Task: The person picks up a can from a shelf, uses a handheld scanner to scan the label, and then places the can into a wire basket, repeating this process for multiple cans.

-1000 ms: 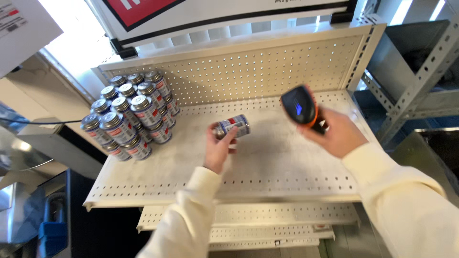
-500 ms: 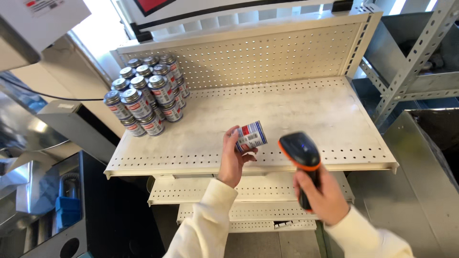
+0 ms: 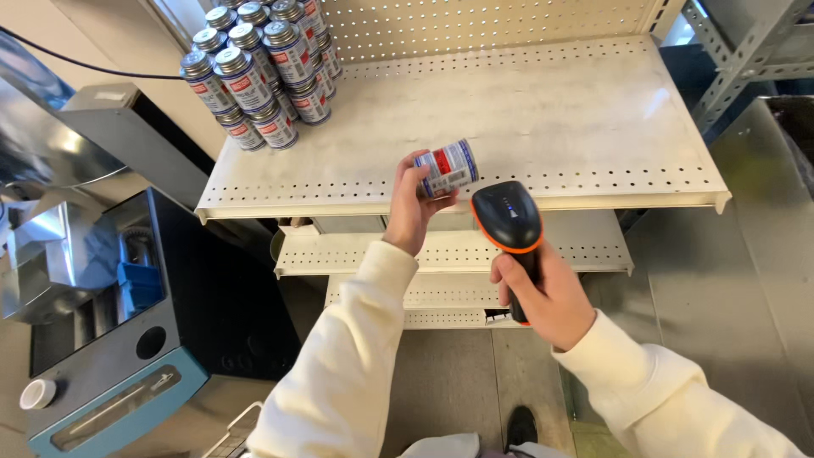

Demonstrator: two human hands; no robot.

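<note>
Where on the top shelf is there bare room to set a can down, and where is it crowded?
The top shelf is bare from the stacked cans in its back left corner across to its right edge, and along the front lip. The left hand, holding a can, and the right hand, with the scanner, hang before that lip. Crowding is only around the stack.

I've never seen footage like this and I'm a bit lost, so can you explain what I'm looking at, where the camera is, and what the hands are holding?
There is no machine here: a person wears a camera on the head, so the view looks down their cream sleeves. The left hand holds a small can tipped on its side, label showing. The right hand has its grip around a black and orange handheld scanner, its head close beside the can. Below them is a pale perforated metal shelf, with a stack of similar cans at its back left corner. A dark and blue machine stands on the floor at left.
</note>
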